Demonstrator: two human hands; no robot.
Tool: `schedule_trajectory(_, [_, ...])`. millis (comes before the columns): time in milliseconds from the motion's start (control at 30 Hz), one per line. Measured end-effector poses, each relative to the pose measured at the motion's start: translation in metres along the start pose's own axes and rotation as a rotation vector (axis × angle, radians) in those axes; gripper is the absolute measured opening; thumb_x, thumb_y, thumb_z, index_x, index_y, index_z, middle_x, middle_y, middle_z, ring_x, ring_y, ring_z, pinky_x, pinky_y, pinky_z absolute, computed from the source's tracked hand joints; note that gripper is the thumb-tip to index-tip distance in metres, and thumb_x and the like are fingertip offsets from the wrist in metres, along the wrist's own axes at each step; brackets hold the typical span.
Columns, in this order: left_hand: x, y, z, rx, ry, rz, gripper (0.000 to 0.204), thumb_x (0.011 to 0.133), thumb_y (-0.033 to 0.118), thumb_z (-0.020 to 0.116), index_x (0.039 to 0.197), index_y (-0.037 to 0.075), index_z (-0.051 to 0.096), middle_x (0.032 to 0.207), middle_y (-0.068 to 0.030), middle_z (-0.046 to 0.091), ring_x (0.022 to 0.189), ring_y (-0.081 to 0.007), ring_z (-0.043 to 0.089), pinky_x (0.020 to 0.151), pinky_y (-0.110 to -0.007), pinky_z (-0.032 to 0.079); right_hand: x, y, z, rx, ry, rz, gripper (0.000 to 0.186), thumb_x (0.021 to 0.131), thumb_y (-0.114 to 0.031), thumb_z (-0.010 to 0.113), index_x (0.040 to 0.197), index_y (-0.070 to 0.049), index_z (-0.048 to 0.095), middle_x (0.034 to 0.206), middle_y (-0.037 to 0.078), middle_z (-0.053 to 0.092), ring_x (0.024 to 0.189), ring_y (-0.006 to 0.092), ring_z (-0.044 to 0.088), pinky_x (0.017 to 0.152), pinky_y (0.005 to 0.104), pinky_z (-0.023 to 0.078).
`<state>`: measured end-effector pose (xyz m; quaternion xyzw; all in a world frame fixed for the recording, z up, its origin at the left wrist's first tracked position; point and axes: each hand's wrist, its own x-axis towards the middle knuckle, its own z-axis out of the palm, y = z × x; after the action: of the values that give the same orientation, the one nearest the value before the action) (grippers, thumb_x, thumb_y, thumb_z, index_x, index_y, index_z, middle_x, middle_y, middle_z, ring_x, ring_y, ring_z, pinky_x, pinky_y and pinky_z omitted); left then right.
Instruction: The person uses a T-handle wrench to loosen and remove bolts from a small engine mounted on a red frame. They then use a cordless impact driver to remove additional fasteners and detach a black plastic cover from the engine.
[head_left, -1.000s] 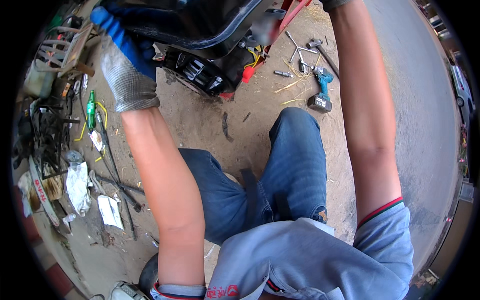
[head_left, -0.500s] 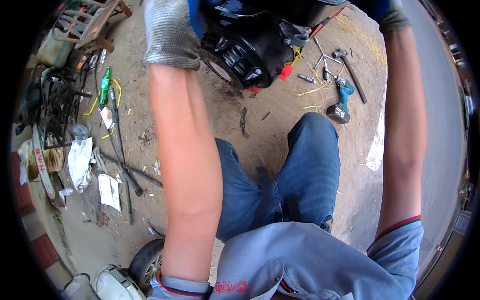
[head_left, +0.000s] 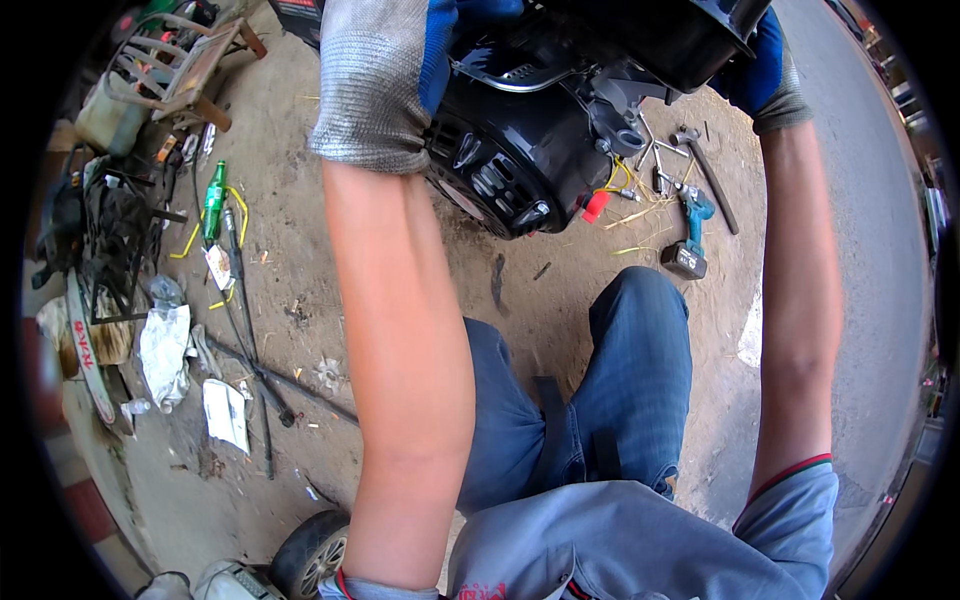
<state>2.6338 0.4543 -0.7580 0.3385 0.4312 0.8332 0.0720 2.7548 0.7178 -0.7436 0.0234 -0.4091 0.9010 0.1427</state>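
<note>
A black engine (head_left: 515, 150) with a vented cover, yellow wires and a red cap (head_left: 596, 206) fills the top centre of the head view, a black tank-like part (head_left: 650, 30) above it. My left hand (head_left: 385, 85), in a grey and blue glove, grips the engine's upper left, its fingertips partly hidden. My right hand (head_left: 765, 80), gloved alike, is closed on the right side of the engine's upper black part, its fingers partly behind it. My bent knee (head_left: 640, 310) is below the engine.
A blue cordless power tool (head_left: 690, 240), a hammer (head_left: 718, 180) and wrenches (head_left: 655, 160) lie on the dirt at right, beside the road (head_left: 860, 250). At left lie a green bottle (head_left: 214, 200), cables, rags and scrap below a wooden chair (head_left: 185, 70). A wheel (head_left: 310, 550) is behind me.
The engine and both my gloved hands have shifted right in the view, and the engine now sits lower and nearer my knee than half a second ago.
</note>
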Motion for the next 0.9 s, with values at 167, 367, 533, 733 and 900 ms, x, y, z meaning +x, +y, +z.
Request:
schedule_trajectory(167, [0.005, 0.005, 0.002, 0.119, -0.07, -0.115, 0.04, 0.095, 0.016, 0.067, 0.125, -0.007, 0.055, 0.085, -0.0043, 0.065, 0.066, -0.0116, 0.063, 0.054, -0.023, 0.052, 0.002, 0.005, -0.002, 0.039, 0.042, -0.015, 0.037, 0.1, -0.04, 0.056, 0.115, -0.008, 0.067, 0.098, 0.005, 0.071, 0.088, 0.0175, 0.067, 0.086, 0.0366, 0.056])
schedule_trajectory(367, [-0.004, 0.003, 0.008, 0.18, 0.039, -0.103, 0.047, 0.093, 0.016, 0.069, 0.13, -0.009, 0.053, 0.081, -0.0059, 0.065, 0.061, -0.0111, 0.062, 0.051, -0.023, 0.05, 0.0, 0.011, 0.001, -0.033, 0.122, 0.041, 0.042, 0.101, -0.044, 0.052, 0.116, -0.009, 0.068, 0.113, 0.009, 0.071, 0.099, 0.0216, 0.068, 0.093, 0.0404, 0.055])
schedule_trajectory(533, [0.001, 0.003, 0.008, 0.258, 0.031, -0.158, 0.047, 0.094, 0.017, 0.068, 0.131, -0.006, 0.053, 0.08, -0.0058, 0.066, 0.06, -0.0111, 0.062, 0.051, -0.022, 0.049, -0.001, 0.01, 0.002, -0.145, 0.287, -0.009, 0.043, 0.1, -0.045, 0.053, 0.118, -0.009, 0.067, 0.117, 0.01, 0.07, 0.104, 0.0239, 0.067, 0.098, 0.0448, 0.052])
schedule_trajectory(733, [0.005, 0.001, 0.004, 0.224, 0.002, -0.235, 0.047, 0.094, 0.018, 0.068, 0.133, -0.004, 0.052, 0.077, -0.0049, 0.065, 0.059, -0.0105, 0.061, 0.05, -0.022, 0.049, 0.001, 0.017, -0.018, 0.081, 0.121, 0.014, 0.042, 0.1, -0.04, 0.054, 0.122, -0.007, 0.065, 0.118, 0.011, 0.069, 0.105, 0.024, 0.067, 0.097, 0.0441, 0.053])
schedule_trajectory(900, [0.003, -0.004, 0.006, 0.232, 0.025, -0.21, 0.05, 0.094, 0.018, 0.067, 0.136, -0.003, 0.05, 0.079, -0.0054, 0.064, 0.059, -0.0107, 0.061, 0.049, -0.022, 0.049, 0.002, 0.023, -0.032, 0.011, 0.172, -0.061, 0.04, 0.1, -0.033, 0.053, 0.126, -0.004, 0.062, 0.12, 0.013, 0.068, 0.105, 0.0263, 0.067, 0.095, 0.0443, 0.055])
